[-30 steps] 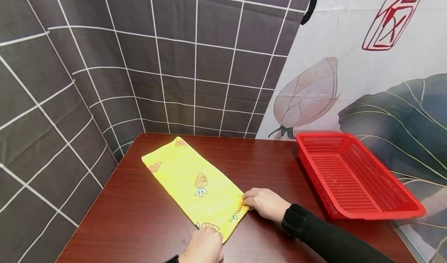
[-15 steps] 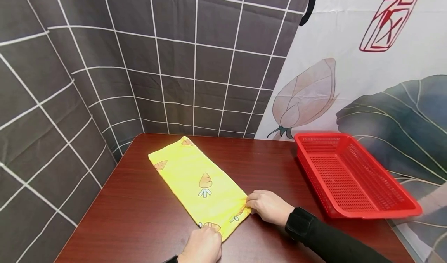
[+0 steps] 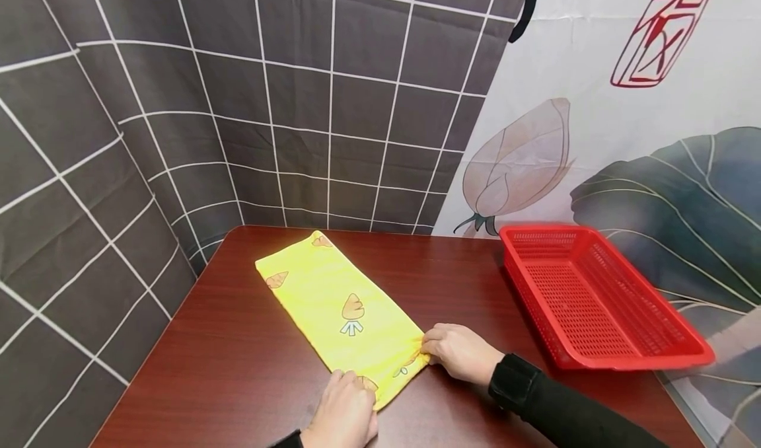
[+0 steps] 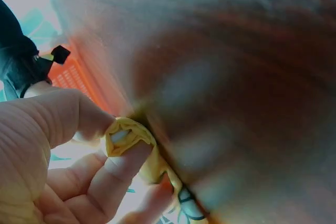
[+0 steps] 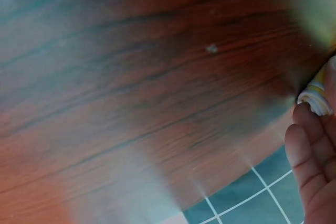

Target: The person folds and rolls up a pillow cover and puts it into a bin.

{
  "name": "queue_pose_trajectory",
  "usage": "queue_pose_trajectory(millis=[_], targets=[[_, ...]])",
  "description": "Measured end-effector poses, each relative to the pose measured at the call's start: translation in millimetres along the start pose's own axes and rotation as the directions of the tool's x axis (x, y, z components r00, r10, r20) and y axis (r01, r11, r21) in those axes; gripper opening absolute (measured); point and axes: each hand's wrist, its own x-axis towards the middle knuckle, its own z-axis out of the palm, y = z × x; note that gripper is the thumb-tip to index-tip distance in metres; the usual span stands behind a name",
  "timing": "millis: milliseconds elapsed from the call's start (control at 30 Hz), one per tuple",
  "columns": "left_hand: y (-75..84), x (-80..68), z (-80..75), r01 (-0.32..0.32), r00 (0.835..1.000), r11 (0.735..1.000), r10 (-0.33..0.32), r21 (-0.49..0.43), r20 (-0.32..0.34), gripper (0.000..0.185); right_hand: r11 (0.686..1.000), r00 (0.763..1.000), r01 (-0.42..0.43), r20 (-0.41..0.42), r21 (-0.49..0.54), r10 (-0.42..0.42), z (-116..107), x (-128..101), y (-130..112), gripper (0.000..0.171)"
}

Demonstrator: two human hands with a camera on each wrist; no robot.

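Note:
A folded yellow cloth (image 3: 324,283) with a carrot print lies slantwise on the brown table, its long side running from far left to near right. At its near end, my left hand (image 3: 343,408) pinches the left corner. My right hand (image 3: 458,350) pinches the right corner, which puckers into small creases. In the left wrist view a rolled edge of the cloth (image 4: 140,131) sits between the thumb and the fingers. The right wrist view catches the rolled white and yellow end of the cloth (image 5: 315,102) at the fingertips.
To the right stands a red plastic basket (image 3: 579,309) with perforated walls, beyond the right forearm. The table (image 3: 202,369) reaches back to a dark grey hanging (image 3: 297,91) with white grid lines. A white floral hanging (image 3: 594,58) covers the right side.
The cloth has slid a little to the right, and the right hand has shifted slightly right with it. The left hand's fingers have moved slightly forward over the near left corner.

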Motion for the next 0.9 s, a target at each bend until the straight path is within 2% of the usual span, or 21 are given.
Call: queue_pose_trajectory(millis=[133, 233, 300, 367, 400, 467, 533, 633, 733, 833, 900], targets=[[-6.4, 0.5, 5.0, -0.019, 1.0, 0.989, 0.022, -0.145, 0.022, 0.025, 1.0, 1.0, 0.014, -0.017, -0.006, -0.014, 0, -1, -1, 0.019], [-15.7, -1.1, 21.8, -0.047, 0.999, 0.983, 0.046, -0.18, -0.01, 0.022, 1.0, 0.999, 0.021, -0.03, -0.016, -0.021, 1, -1, -2, 0.016], [-20.4, -0.3, 21.8, -0.032, 0.999, 0.98, 0.033, -0.198, -0.001, 0.021, 1.0, 0.999, 0.018, -0.042, -0.019, -0.019, 1, -2, -4, 0.015], [-25.2, 1.6, 17.2, 0.011, 0.998, 0.974, 0.003, -0.228, 0.058, 0.022, 1.0, 0.999, 0.008, -0.051, -0.012, -0.009, 1, -2, -7, 0.014], [-26.1, 3.3, 9.0, 0.047, 0.994, 0.969, -0.021, -0.244, 0.108, 0.024, 1.0, 0.998, 0.004, -0.055, -0.006, -0.004, 1, -3, -9, 0.015], [-28.8, 7.5, -4.3, 0.094, 0.982, 0.958, -0.043, -0.272, 0.187, 0.028, 1.0, 0.998, 0.0, -0.06, -0.001, 0.0, 0, -4, -13, 0.016], [-31.3, 10.2, -11.8, 0.115, 0.968, 0.954, -0.045, -0.276, 0.247, 0.032, 1.0, 0.998, -0.001, -0.06, 0.001, 0.001, -1, -4, -17, 0.017], [-32.6, 11.8, -16.1, 0.105, 0.962, 0.96, -0.032, -0.259, 0.272, 0.035, 1.0, 0.998, -0.003, -0.058, -0.007, 0.003, -2, -5, -20, 0.017], [-28.6, 9.7, -17.7, 0.104, 0.967, 0.962, -0.038, -0.251, 0.253, 0.036, 1.0, 0.999, -0.011, -0.05, 0.004, 0.011, -4, -6, -22, 0.018], [-21.0, 4.1, -17.5, 0.15, 0.961, 0.932, -0.06, -0.329, 0.268, 0.031, 0.999, 0.998, -0.001, -0.055, 0.039, 0.003, -4, -9, -20, 0.019], [-15.8, -0.2, -16.8, 0.202, 0.95, 0.894, -0.08, -0.4, 0.301, 0.026, 0.998, 0.998, 0.01, -0.065, 0.069, -0.006, -4, -11, -17, 0.019]])
